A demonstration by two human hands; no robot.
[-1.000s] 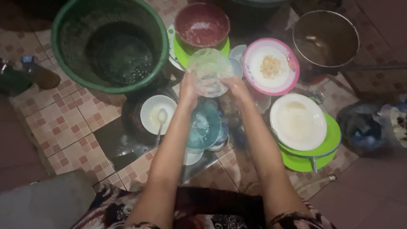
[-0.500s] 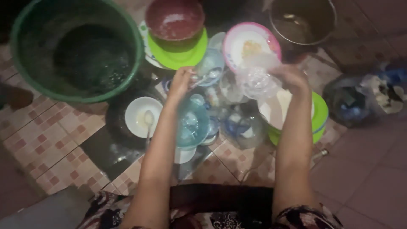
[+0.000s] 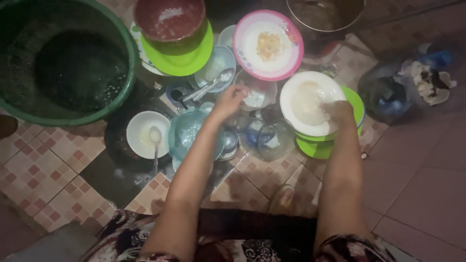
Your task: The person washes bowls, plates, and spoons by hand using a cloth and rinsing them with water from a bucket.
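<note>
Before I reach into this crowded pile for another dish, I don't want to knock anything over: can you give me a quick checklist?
1. Right hand resting on white plate: ok.
2. White plate seated on green plates: ok.
3. Left hand over clear bowl, grip: cannot tell.
4. Spoon lying in the blue bowl: ok.
5. Pink-rimmed plate holds leftover food: not ok.

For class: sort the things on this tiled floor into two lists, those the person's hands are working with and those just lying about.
In hand:
left hand at the clear bowl
right hand on the white plate

Lying about:
green basket
red bowl
pink-rimmed plate
metal pot
white bowl with spoon
</note>
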